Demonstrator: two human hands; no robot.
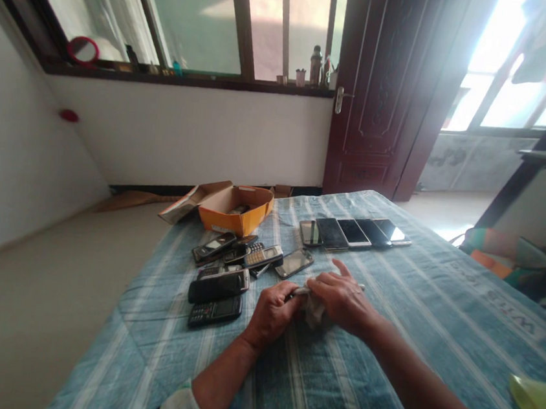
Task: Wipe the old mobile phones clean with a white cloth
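My left hand [274, 312] is closed on the left end of a thin, white-edged phone [301, 291], seen nearly edge-on and mostly covered by the hands. A crumpled whitish cloth [314, 312] hangs beneath my right hand [341, 296], whose fingers press it against the phone. One finger of that hand sticks up. Just beyond my hands, a grey-framed touchscreen phone [295, 263] lies flat. Left of them is a loose pile of old keypad phones [263, 256], with a black keypad phone [215, 311] nearest me.
Several touchscreen phones [354, 233] lie in a row farther back. An open orange cardboard box [235, 221] stands at the far left edge of the blue striped cloth surface [436, 326]. Something yellow-green [538, 401] sits at the right. A dark red door [383, 86] is behind.
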